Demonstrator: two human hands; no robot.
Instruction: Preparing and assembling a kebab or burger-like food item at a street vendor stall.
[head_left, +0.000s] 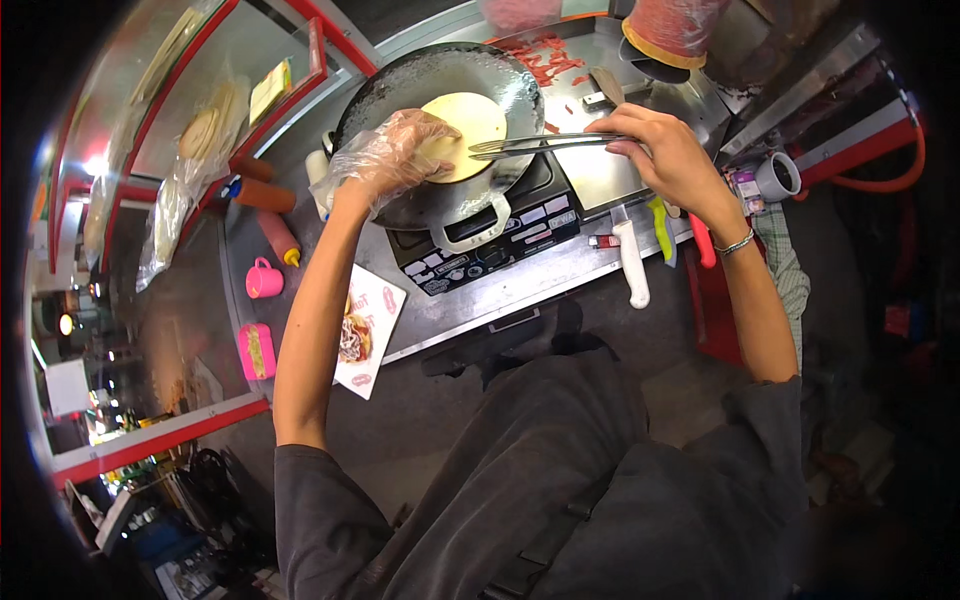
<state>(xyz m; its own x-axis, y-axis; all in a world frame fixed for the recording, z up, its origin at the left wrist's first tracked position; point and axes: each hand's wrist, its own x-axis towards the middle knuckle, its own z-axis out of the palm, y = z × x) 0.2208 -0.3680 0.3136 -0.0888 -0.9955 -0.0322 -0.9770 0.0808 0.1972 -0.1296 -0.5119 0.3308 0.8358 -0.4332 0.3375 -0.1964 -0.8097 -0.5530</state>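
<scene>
A round pale flatbread (474, 120) lies over the middle of a dark wok (375, 82). My left hand (409, 150), in a clear plastic glove, is at the flatbread's left side with fingertips over it. Whether those fingers grip the flatbread or only touch it is not clear. In my right hand (660, 146) is a pair of metal tongs (555, 141). Their tips reach the right part of the flatbread. Under the wok stands a black portable gas stove (491, 259) with stickers on its front.
Right of the wok is a metal griddle (600, 176) with red meat strips (547, 64) and a scraper (606, 86). A white-handled knife (632, 266) juts past the counter edge. Left are sauce bottles (262, 196), a pink mug (264, 279) and a printed menu card (379, 315).
</scene>
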